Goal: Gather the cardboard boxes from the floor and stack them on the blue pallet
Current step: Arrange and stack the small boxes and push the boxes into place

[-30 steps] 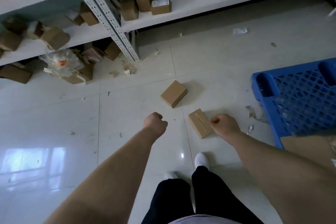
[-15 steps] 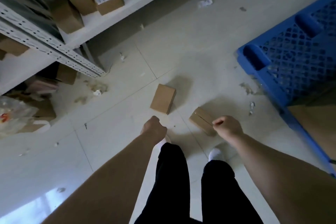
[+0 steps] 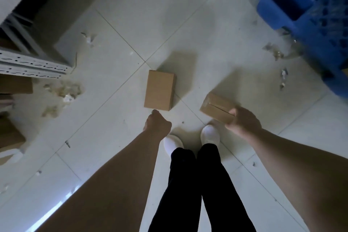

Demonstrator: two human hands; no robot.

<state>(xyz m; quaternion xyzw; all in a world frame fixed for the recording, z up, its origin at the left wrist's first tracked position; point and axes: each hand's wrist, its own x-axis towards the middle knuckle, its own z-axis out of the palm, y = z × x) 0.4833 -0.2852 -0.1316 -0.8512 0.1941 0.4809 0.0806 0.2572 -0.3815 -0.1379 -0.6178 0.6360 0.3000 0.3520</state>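
Head view: your right hand [image 3: 243,122] grips the small taped brown cardboard box [image 3: 216,107]. Your left hand [image 3: 157,126] is fisted and empty, just short of the flat rectangular cardboard box [image 3: 160,90] on the tiled floor [image 3: 131,15]. The blue plastic pallet [image 3: 320,43] sits well apart.

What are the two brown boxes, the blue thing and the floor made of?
The plain box and the seamed box: cardboard, it seems; matte tan, sharp folded edges. The blue pallet: likely hard plastic; even colour, moulded lattice holes. The floor: probably glazed tile; pale squares, thin joints, shiny glare.
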